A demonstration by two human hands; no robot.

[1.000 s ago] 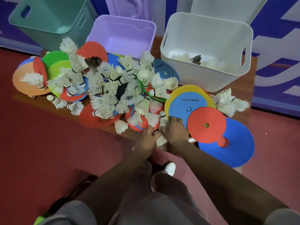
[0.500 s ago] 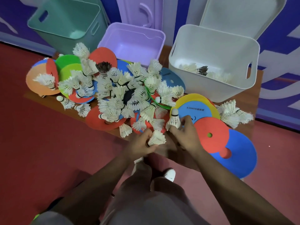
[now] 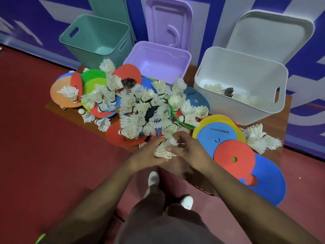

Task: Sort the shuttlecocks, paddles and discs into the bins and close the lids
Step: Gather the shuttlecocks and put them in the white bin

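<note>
The shuttlecocks (image 3: 162, 149) bunched between both hands at the near edge of the bench (image 3: 274, 124) are white, feathery and loosely stacked, so one could easily slip out and drop to the floor on the way to the white bin (image 3: 246, 110), far right. Left hand (image 3: 147, 154) and right hand (image 3: 190, 149) both have fingers curled round the bunch. The main pile (image 3: 146, 110) is just beyond.
</note>
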